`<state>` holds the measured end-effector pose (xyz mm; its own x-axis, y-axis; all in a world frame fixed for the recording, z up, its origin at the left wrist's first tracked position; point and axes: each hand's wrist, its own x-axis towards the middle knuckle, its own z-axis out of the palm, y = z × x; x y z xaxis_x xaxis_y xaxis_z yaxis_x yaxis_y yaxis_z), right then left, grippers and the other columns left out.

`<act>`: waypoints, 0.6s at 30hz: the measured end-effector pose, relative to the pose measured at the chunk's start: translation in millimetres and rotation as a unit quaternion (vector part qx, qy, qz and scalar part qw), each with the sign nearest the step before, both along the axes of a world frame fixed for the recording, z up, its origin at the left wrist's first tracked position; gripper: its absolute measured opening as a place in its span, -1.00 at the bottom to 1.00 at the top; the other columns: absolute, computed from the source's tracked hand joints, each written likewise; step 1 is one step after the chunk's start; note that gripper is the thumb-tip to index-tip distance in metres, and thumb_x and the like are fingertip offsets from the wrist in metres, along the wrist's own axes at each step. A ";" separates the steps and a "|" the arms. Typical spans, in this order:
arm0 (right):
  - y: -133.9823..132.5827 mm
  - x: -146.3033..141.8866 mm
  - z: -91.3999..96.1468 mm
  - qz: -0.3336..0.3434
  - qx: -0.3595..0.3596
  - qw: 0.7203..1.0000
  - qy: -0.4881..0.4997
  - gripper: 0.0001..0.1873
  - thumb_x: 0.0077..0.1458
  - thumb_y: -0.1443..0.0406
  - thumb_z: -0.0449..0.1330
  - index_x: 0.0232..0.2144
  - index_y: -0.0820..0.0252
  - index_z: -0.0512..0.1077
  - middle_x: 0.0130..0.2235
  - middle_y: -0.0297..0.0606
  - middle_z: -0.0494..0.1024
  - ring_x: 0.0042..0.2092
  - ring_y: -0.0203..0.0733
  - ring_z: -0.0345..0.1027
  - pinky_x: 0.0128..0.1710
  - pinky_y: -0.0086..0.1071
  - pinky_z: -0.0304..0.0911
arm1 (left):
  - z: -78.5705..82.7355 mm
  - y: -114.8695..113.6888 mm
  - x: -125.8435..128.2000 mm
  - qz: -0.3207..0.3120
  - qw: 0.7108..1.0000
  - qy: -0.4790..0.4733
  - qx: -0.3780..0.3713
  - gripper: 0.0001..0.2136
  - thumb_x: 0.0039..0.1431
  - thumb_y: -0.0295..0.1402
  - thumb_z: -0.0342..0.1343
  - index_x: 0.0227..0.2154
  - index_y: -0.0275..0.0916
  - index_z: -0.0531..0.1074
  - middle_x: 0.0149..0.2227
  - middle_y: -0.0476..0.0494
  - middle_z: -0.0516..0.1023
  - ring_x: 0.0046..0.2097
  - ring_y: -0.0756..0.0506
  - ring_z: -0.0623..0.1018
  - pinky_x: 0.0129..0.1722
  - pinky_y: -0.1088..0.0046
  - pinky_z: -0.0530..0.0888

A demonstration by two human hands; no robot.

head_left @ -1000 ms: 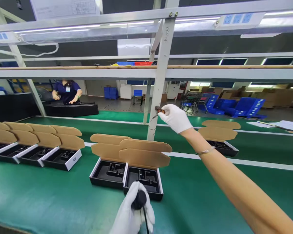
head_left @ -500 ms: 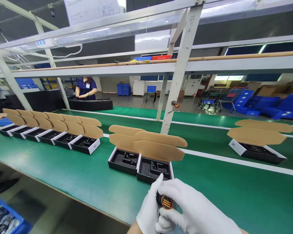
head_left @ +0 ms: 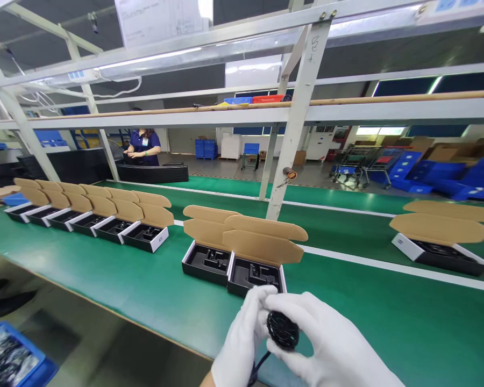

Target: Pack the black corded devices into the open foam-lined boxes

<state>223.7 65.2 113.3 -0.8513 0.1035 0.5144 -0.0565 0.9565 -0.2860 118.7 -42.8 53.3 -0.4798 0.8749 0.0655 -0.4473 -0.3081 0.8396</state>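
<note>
Seemingly checking a round black corded device (head_left: 283,330), held at the rim in well-curled left hand (head_left: 246,333) and right hand (head_left: 320,341) over near edge of green bench (head_left: 185,306), just short of open carton (head_left: 236,286); calls next for steady hold, slack cord (head_left: 262,361).

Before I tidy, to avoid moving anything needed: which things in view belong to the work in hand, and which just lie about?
In hand:
- black round part, between left hand and right hand
- nearest open box, likely

Lying about, apparently:
- red container on shelf
- wheeled carts
</note>
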 end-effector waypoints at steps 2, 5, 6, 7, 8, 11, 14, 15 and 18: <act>-1.8 2.6 2.3 0.005 -0.015 1.000 0.012 -0.60 0.09 0.30 0.20 0.00 -0.12 0.37 -0.16 -0.30 0.61 -0.23 -0.12 0.51 -0.30 -0.30 0.46 | 7.2 1.7 -2.9 -0.037 0.997 -0.010 0.063 -0.61 0.24 0.00 0.05 -0.13 -0.20 0.53 -0.01 -0.22 0.55 0.17 -0.24 0.40 0.22 0.20 0.31; -0.6 5.2 2.1 0.012 -0.006 1.000 0.027 -0.54 0.09 0.33 0.18 0.05 -0.14 0.36 -0.11 -0.28 0.60 -0.19 -0.12 0.52 -0.27 -0.30 0.48 | 13.6 2.0 -4.2 -0.073 0.992 -0.032 0.102 -0.71 0.23 -0.10 0.12 -0.20 -0.22 0.53 -0.15 -0.20 0.57 -0.02 -0.18 0.51 0.00 0.28 0.44; 1.1 5.8 1.5 0.012 0.002 0.999 0.034 -0.54 0.10 0.33 0.18 0.05 -0.13 0.36 -0.11 -0.27 0.60 -0.19 -0.12 0.52 -0.27 -0.31 0.48 | 14.4 1.3 -4.5 -0.074 0.992 -0.044 0.093 -0.71 0.21 -0.10 0.15 -0.21 -0.22 0.52 -0.19 -0.18 0.56 -0.08 -0.15 0.52 -0.09 0.33 0.46; 3.6 6.2 0.8 0.010 0.008 0.999 0.039 -0.56 0.11 0.31 0.19 0.05 -0.12 0.37 -0.11 -0.26 0.60 -0.19 -0.12 0.52 -0.27 -0.31 0.48 | 14.9 0.2 -4.8 -0.064 0.994 -0.048 0.076 -0.69 0.17 -0.08 0.20 -0.23 -0.23 0.50 -0.24 -0.15 0.55 -0.16 -0.11 0.53 -0.17 0.39 0.45; 6.6 6.6 0.0 0.008 0.010 0.999 0.043 -0.60 0.13 0.29 0.19 0.04 -0.11 0.38 -0.13 -0.25 0.60 -0.21 -0.13 0.52 -0.27 -0.31 0.48 | 15.5 -1.1 -5.3 -0.047 0.996 -0.042 0.055 -0.65 0.11 -0.05 0.25 -0.25 -0.25 0.48 -0.28 -0.11 0.53 -0.23 -0.07 0.52 -0.24 0.43 0.44; 16.8 7.8 -2.7 0.003 -0.015 0.999 0.041 -0.70 0.16 0.21 0.20 -0.03 -0.07 0.43 -0.18 -0.25 0.60 -0.23 -0.14 0.52 -0.27 -0.32 0.49 | 19.5 -6.2 -8.1 0.022 1.000 0.016 -0.016 -0.58 -0.06 -0.02 0.37 -0.33 -0.26 0.44 -0.40 -0.01 0.47 -0.39 0.02 0.46 -0.34 0.49 0.40; 21.2 9.7 -5.0 -0.002 -0.067 0.997 0.024 -0.71 0.14 0.15 0.22 -0.06 -0.08 0.44 -0.21 -0.27 0.60 -0.27 -0.14 0.51 -0.29 -0.33 0.50 | 22.4 -8.9 -14.4 0.048 0.997 0.047 -0.048 -0.57 -0.13 -0.04 0.41 -0.37 -0.23 0.41 -0.49 0.06 0.43 -0.46 0.03 0.42 -0.37 0.49 0.38; 20.6 10.6 -5.3 -0.003 -0.078 0.997 0.021 -0.71 0.13 0.13 0.23 -0.06 -0.09 0.44 -0.21 -0.28 0.60 -0.28 -0.15 0.51 -0.30 -0.33 0.50 | 20.8 -8.2 -17.5 0.047 0.996 0.058 -0.047 -0.57 -0.10 -0.01 0.39 -0.36 -0.23 0.42 -0.49 0.06 0.43 -0.46 0.02 0.43 -0.36 0.48 0.38; 18.0 12.8 -4.2 0.000 -0.090 0.996 0.026 -0.71 0.15 0.09 0.21 -0.06 -0.11 0.43 -0.17 -0.27 0.59 -0.23 -0.12 0.52 -0.25 -0.32 0.50 | 1.8 -1.1 -27.0 -0.023 0.997 0.060 -0.051 -0.46 0.03 0.21 0.15 -0.29 -0.24 0.47 -0.41 -0.06 0.50 -0.35 -0.06 0.50 -0.22 0.41 0.41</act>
